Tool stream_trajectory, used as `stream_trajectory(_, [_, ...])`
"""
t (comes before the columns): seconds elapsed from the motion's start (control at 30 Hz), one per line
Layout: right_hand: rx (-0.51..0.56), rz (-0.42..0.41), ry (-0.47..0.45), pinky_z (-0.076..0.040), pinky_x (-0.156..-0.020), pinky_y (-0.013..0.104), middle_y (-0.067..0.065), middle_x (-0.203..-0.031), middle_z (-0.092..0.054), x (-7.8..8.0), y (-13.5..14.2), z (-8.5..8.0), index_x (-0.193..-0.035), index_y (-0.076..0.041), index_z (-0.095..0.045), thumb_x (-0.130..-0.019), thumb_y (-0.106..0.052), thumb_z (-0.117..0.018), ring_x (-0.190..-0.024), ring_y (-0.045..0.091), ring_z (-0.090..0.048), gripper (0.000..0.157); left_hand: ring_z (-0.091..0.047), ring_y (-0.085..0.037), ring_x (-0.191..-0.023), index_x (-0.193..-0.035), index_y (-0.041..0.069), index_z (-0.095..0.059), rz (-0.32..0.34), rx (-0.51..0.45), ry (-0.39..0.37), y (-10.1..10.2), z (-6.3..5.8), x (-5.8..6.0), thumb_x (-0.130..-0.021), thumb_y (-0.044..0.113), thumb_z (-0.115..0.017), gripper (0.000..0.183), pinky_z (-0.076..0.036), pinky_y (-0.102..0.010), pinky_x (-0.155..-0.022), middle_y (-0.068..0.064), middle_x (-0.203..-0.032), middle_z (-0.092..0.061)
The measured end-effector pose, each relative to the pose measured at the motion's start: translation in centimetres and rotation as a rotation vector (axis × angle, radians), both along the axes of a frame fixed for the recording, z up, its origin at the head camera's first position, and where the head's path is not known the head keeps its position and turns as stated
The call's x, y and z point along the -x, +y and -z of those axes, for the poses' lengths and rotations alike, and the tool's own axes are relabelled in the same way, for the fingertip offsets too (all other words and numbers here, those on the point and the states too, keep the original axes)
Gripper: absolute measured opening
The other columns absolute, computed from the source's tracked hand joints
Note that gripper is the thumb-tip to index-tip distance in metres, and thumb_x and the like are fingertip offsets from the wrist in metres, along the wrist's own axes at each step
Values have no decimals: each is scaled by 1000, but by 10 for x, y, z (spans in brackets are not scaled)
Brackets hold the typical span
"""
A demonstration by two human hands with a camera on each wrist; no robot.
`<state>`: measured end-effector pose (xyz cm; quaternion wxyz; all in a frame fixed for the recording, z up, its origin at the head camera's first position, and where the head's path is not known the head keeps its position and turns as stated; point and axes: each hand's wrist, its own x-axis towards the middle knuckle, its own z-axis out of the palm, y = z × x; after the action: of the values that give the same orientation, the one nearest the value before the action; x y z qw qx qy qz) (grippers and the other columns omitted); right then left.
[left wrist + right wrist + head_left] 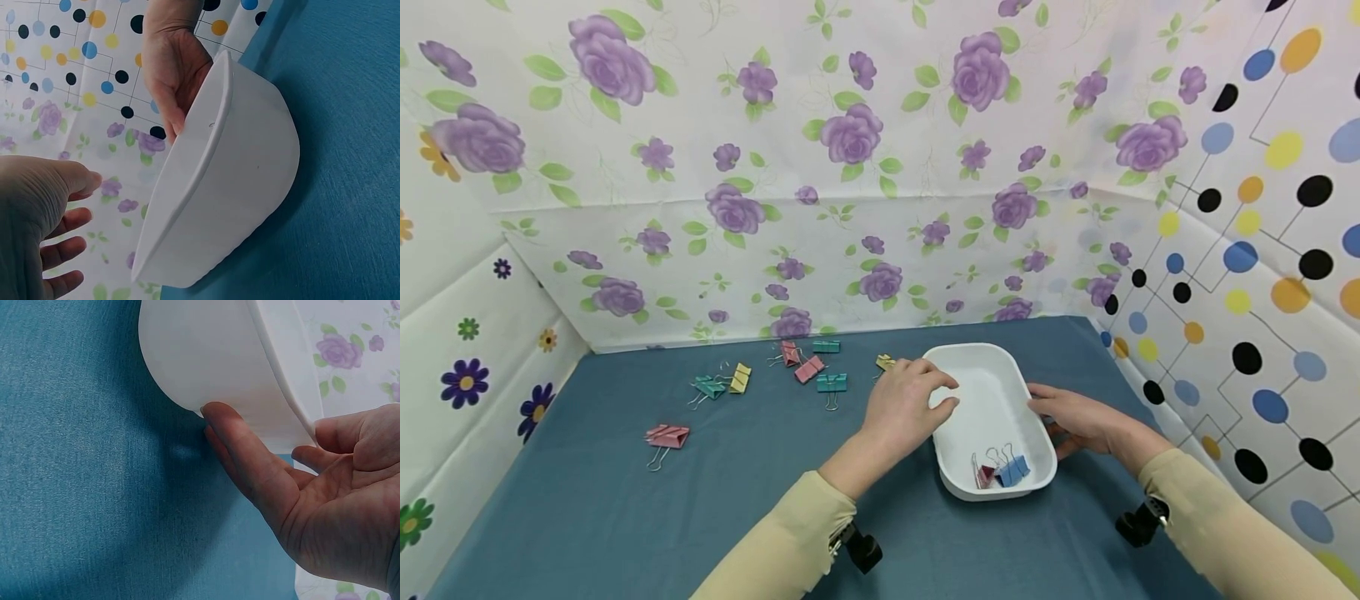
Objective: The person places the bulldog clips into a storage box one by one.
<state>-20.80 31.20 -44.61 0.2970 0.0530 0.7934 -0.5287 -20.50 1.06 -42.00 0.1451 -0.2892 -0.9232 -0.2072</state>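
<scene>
A white plastic tray [985, 392] with a raised rim sits at the right of the table. Inside its near end lie a blue binder clip [1013, 471] and a dark red binder clip [984, 476]. My right hand [1086, 421] holds the tray's right side; in the right wrist view its thumb [340, 434] is at the rim and other fingers [234, 437] press the outer wall low down. Over the tray's left rim hovers my left hand [910, 400], its fingers loosely curved and apart, with nothing between them.
Left of the tray, binder clips are scattered on the blue cloth [760, 517]: pink [667, 436], green [832, 382] and yellow [740, 378] ones among several. A yellow clip [885, 362] lies just beyond my left hand. Flower-patterned [850, 250] and dotted sheets [1247, 292] wall the table.
</scene>
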Motion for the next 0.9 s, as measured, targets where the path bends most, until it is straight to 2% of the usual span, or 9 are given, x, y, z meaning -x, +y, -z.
stream_trajectory(0.47, [-7,1,11,-60,-75,52,24,-146,-46,1,-1,2,-166,-14,-16,-111,-33,-46,-114,38,-63,65,-61,-20,-107,-130,31,-72,-11,11,-11,-10,-6,-2,-97,41,-72,34,-54,-38,-83,5,-115,-67])
stream_trajectory(0.9, [-11,24,7,-61,-75,52,21,-143,-49,2,-1,3,-166,-18,-18,-111,-32,-46,-109,35,-65,63,-61,-23,-118,-132,28,-71,15,-6,11,-19,-9,-3,-97,41,-72,37,-53,-44,-94,3,-124,-67])
